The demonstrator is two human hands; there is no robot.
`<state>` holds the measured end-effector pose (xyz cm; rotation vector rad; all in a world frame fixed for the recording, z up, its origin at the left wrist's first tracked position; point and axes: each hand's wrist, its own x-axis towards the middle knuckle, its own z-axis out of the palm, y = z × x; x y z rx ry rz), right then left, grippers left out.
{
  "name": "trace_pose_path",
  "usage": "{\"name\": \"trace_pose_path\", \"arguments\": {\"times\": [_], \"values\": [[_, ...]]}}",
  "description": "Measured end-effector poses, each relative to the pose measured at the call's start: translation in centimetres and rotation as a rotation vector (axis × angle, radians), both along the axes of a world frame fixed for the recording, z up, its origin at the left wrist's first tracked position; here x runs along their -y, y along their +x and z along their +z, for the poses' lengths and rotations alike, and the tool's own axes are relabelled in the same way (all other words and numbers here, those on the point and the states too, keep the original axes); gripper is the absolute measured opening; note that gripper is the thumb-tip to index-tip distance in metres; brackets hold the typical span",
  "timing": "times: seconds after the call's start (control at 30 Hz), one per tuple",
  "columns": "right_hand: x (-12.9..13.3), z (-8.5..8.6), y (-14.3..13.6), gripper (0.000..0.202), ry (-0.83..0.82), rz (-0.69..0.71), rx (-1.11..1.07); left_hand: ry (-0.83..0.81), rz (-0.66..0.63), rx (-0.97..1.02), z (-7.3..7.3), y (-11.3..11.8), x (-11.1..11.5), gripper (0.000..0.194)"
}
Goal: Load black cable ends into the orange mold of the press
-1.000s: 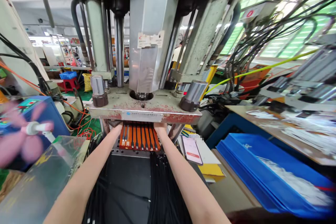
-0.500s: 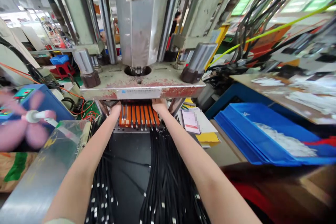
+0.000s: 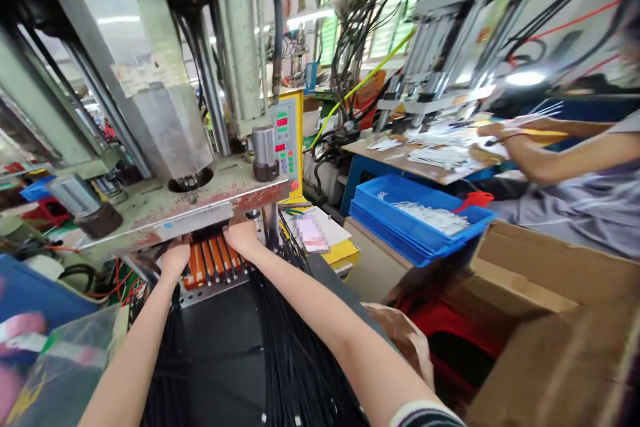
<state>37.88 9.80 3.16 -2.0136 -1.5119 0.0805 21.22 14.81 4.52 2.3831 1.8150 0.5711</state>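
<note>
Under the press plate lies an orange grooved block, with several black cables set in its slots. My left hand is closed at the block's left rear side, its fingertips hidden beneath the plate. At the right rear side my right hand is curled against the block, fingers bent and partly out of sight. Black cables run down from the block's right part over the dark work surface. More cables hang at the left, behind my left forearm.
Steel columns and a cylinder rise over the plate. A control panel stands right of it. Farther right are stacked blue trays with white pieces, a cardboard box and a seated person's arm. A pink fan blurs at left.
The view has swung right, so the press now sits farther left and the neighbouring person and cardboard box show. Both hands remain at the sides of the orange block.
</note>
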Motion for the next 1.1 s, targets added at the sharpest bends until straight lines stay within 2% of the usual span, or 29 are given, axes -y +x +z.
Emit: {"name": "trace_pose_path", "arguments": {"times": [0.13,0.27,0.37,0.4,0.47,0.53,0.57,0.67,0.7,0.73,0.8,0.87,0.93,1.0,1.07,1.1], "values": [[0.8,0.5,-0.7,0.024,0.122,0.03,-0.113,-0.115,-0.057,0.182,0.9,0.7,1.4,0.029],[2.5,1.7,-2.1,0.026,0.239,0.166,-0.215,-0.356,-0.252,0.455,1.3,1.9,3.3,0.048],[4.9,2.1,-2.2,0.024,0.309,0.264,-0.276,-0.712,-0.433,0.91,1.1,2.3,5.2,0.039],[5.8,2.1,-1.9,0.023,0.359,0.263,-0.294,-0.835,-0.457,1.068,1.0,2.3,5.9,0.033],[7.5,1.7,-1.0,0.024,0.455,0.191,-0.287,-1.005,-0.424,1.296,0.7,2.3,7.4,0.029],[8.8,1.4,0.0,0.024,0.437,0.145,-0.229,-1.052,-0.347,1.328,0.5,2.4,8.9,0.03],[9.3,1.2,0.4,0.021,0.369,0.178,-0.185,-1.064,-0.334,1.311,0.4,2.4,9.7,0.031],[10.6,1.2,0.8,0.012,0.181,0.314,-0.05,-1.1,-0.373,1.207,0.6,2.3,12.3,0.031],[11.2,1.2,1.0,0.015,0.17,0.3,-0.01,-1.111,-0.396,1.157,0.8,2.0,13.1,0.031],[11.9,1.3,1.3,0.017,0.187,0.229,0.022,-1.139,-0.424,1.084,1.0,1.5,13.8,0.032],[13.6,1.1,3.1,0.027,0.19,0.127,-0.005,-1.212,-0.484,0.927,1.6,-0.3,15.2,0.033],[15.9,-0.3,6.6,0.039,0.139,0.042,-0.036,-1.241,-0.506,0.852,2.4,-3.2,16.5,0.036],[19.2,-3.1,11.2,0.042,0.019,-0.012,-0.048,-1.164,-0.452,0.892,3.2,-7.3,18.1,0.043],[23.5,-6.8,15.8,0.042,-0.092,-0.049,-0.115,-1.022,-0.344,0.969,3.9,-12.1,19.7,0.053],[27.9,-10.3,19.1,0.036,-0.161,-0.136,-0.147,-0.875,-0.194,1.006,4.0,-16.9,20.7,0.06],[29.6,-11.5,20.1,0.036,-0.151,-0.096,-0.092,-0.796,-0.09,1.002,3.9,-19.1,20.9,0.06]]}}
